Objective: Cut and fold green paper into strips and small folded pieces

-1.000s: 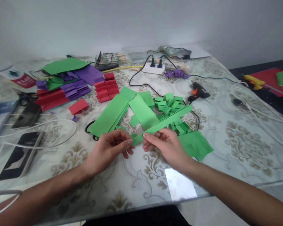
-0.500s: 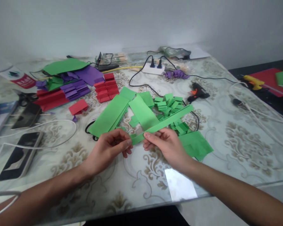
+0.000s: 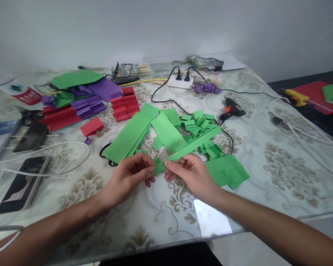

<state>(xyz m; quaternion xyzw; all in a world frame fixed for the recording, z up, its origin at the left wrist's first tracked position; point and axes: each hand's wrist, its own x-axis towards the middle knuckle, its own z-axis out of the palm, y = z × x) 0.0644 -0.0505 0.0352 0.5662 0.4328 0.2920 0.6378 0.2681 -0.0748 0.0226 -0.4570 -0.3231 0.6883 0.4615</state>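
A narrow green paper strip [image 3: 192, 146] stretches between my hands, slanting up to the right. My left hand [image 3: 134, 170] pinches its lower left end between thumb and fingers. A short way along, my right hand [image 3: 190, 171] grips the same strip, thumb on top. Just beyond lie wider green paper strips [image 3: 130, 135], stacked over the black handles of what look like scissors [image 3: 104, 149]. Another broad green strip [image 3: 168, 133] passes behind the held one. Many small folded green pieces [image 3: 198, 123] are heaped to its right, and a green sheet [image 3: 227, 170] lies by my right wrist.
Red folded papers [image 3: 124, 105] and purple folded papers [image 3: 88, 105] lie at the back left. A phone [image 3: 23, 184] and white cable are on the left. Further back stand a power strip [image 3: 180, 81] and a black glue gun [image 3: 233, 109]; a yellow glue gun [image 3: 296, 97] is far right.
My right hand has shifted slightly left along the strip, closer to my left hand. The strip's far end has come a little left and down.
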